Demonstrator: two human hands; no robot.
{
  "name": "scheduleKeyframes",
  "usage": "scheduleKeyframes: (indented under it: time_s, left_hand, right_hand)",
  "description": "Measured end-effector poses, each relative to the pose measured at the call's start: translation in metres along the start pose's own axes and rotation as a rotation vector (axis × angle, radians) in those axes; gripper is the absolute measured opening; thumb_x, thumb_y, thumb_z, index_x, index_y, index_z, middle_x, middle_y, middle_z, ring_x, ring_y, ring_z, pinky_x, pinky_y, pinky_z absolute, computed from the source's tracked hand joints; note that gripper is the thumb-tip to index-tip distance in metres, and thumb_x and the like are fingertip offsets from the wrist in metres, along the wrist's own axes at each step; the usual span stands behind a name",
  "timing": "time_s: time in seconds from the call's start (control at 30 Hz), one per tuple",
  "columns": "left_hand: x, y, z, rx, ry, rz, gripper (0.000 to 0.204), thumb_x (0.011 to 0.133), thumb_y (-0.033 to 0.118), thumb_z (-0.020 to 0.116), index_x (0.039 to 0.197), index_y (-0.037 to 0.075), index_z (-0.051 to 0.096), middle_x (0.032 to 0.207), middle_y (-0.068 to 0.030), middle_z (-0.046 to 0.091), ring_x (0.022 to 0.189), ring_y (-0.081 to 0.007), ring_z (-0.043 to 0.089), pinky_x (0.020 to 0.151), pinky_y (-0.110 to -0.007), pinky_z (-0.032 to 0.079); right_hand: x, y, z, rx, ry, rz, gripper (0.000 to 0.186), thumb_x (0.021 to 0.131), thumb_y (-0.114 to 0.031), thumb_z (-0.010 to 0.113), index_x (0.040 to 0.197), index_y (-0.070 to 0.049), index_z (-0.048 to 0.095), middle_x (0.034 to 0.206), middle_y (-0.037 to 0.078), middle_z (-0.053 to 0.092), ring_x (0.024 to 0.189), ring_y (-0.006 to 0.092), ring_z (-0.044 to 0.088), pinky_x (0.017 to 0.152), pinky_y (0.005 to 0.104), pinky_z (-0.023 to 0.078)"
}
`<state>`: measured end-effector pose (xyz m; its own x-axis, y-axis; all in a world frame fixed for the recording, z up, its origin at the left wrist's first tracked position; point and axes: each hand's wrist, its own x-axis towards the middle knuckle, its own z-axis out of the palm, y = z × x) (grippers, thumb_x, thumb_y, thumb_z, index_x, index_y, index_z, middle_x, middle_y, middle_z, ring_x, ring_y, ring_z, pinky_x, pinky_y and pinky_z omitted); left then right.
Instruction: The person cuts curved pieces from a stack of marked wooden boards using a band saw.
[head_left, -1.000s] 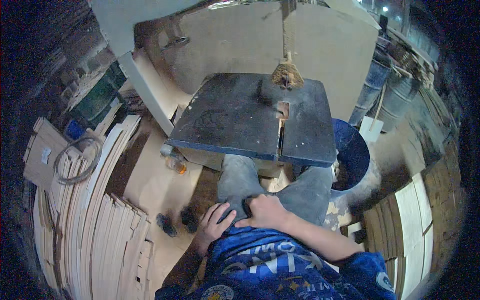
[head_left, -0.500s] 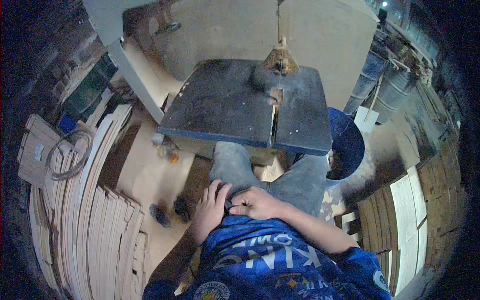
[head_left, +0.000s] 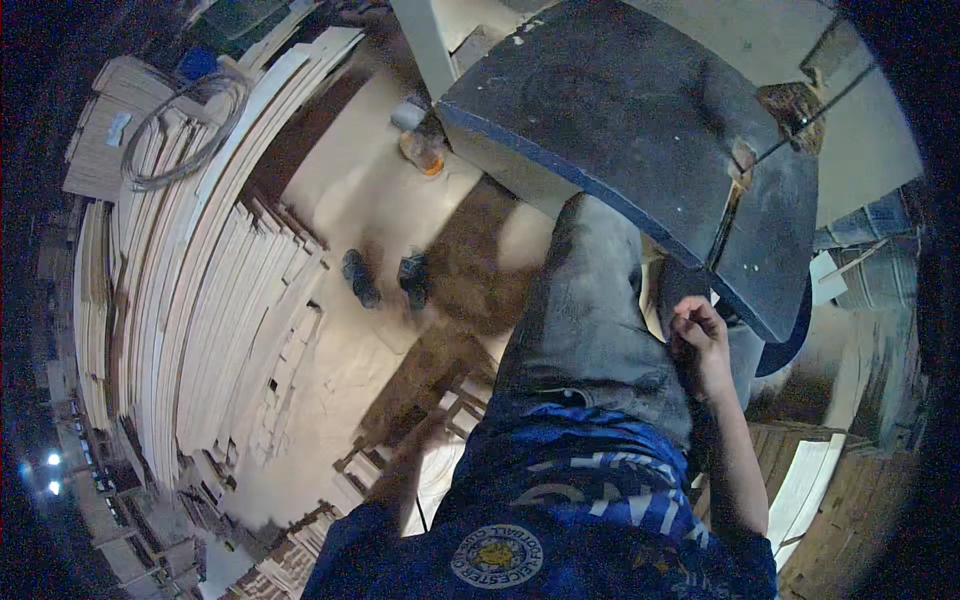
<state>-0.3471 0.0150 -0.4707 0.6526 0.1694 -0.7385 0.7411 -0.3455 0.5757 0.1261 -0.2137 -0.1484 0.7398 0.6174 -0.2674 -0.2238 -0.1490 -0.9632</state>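
My right hand (head_left: 703, 340) is above my lap, close to the front edge of a dark band saw table (head_left: 620, 110). Its fingers are curled in, and I see nothing between them. Off to my left side, my left hand (head_left: 432, 432) is low beside my hip, near some small wood pieces (head_left: 462, 412); it is blurred and its fingers cannot be made out. A slot (head_left: 727, 225) runs in from the table's edge toward the thin saw blade (head_left: 785, 140), beside a dusty brown block (head_left: 795, 112). Grey trousers (head_left: 590, 310) cover my legs, partly under the table.
Long stacked boards (head_left: 230, 330) line the left, with a coil of wire (head_left: 140, 175) on top. A pair of dark sandals (head_left: 412, 278) and a bottle with orange contents (head_left: 425, 155) are on the floor. A blue tub (head_left: 790, 345) and more planks (head_left: 800, 500) are at the right.
My hands have parted from my waist: the right went forward to the table edge, the left out to the left side. The view has turned left, so the saw table appears farther right.
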Motion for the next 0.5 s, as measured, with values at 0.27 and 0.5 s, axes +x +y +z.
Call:
scheduleKeyframes:
  time_s: [0.27,0.5]
  left_hand:
    - [-0.025,0.007,0.03,0.349,0.263,-0.185,0.081,0.077,0.041,0.078,0.14,0.003,0.044,0.133,-0.0252,0.054,0.125,-0.0411,0.051,0.106,-0.047,0.042]
    - [-0.015,0.003,0.027,0.174,0.129,-0.188,0.083,0.075,0.048,0.079,0.138,0.004,0.048,0.131,-0.0213,0.057,0.122,-0.0377,0.054,0.104,-0.044,0.044]
  right_hand:
    - [0.029,-0.016,0.042,0.093,0.048,0.152,0.021,0.084,0.0,0.055,0.103,-0.007,0.06,0.087,-0.002,0.052,0.085,0.0087,0.051,0.078,0.024,0.043]
    - [0.028,-0.034,0.055,-0.14,-0.024,-0.026,0.03,0.083,0.006,0.055,0.11,-0.006,0.058,0.09,-0.001,0.054,0.085,0.0104,0.053,0.079,0.0253,0.046]
